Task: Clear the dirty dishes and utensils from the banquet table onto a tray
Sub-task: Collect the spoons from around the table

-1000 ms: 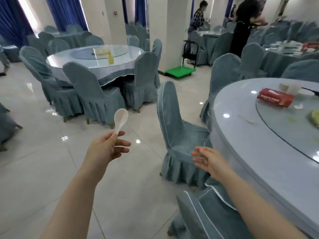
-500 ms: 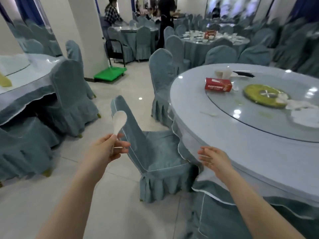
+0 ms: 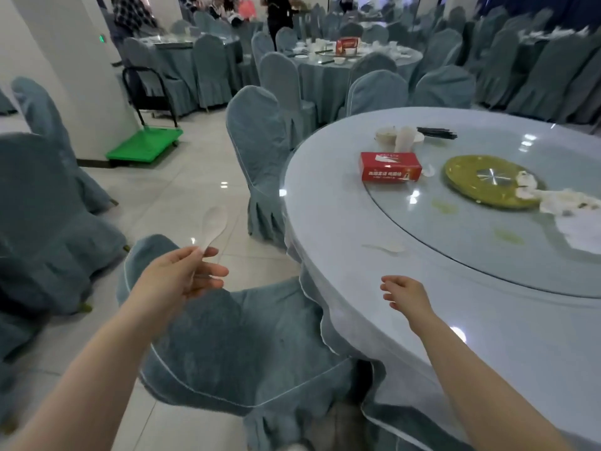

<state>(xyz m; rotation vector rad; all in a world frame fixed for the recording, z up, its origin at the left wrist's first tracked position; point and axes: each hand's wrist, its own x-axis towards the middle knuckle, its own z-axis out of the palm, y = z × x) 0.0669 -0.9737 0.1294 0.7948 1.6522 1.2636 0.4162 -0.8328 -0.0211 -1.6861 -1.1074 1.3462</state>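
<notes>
The left hand (image 3: 182, 275) pinches the handle of a white soup spoon (image 3: 213, 230) between thumb and fingertips, bowl end up and tilted to the right, held out over the floor and above the back of a covered chair (image 3: 227, 346) that stands just beside the round banquet table (image 3: 341, 229). The right hand (image 3: 406, 296) hovers empty over the near edge of the table, fingers loosely extended to the left.

Compared with half a second ago, the view has swung further right and closer: the table now fills much of the right side, and the neighbouring table with the yellow item has dropped out on the left. The spoon stays in the same pinch, while the right hand now sits over the tabletop rather than at its skirt.

On the tablecloth, ahead of the right hand and apart from it, lies a second pale spoon (image 3: 385, 248), faint against the cloth, so its exact shape is hard to make out. On the glass turntable (image 3: 471, 255) sit a red tissue box (image 3: 390, 166), a green plate (image 3: 481, 187) with crumpled white napkins (image 3: 566, 206) spilling off its right side, and at the far rim a small stack of white cups or bowls (image 3: 398, 138) beside black chopsticks (image 3: 437, 133).

Behind, a green platform trolley (image 3: 144, 146) stands against a white pillar (image 3: 65, 76), and further tables with covered chairs carry dishes; people stand near them.
</notes>
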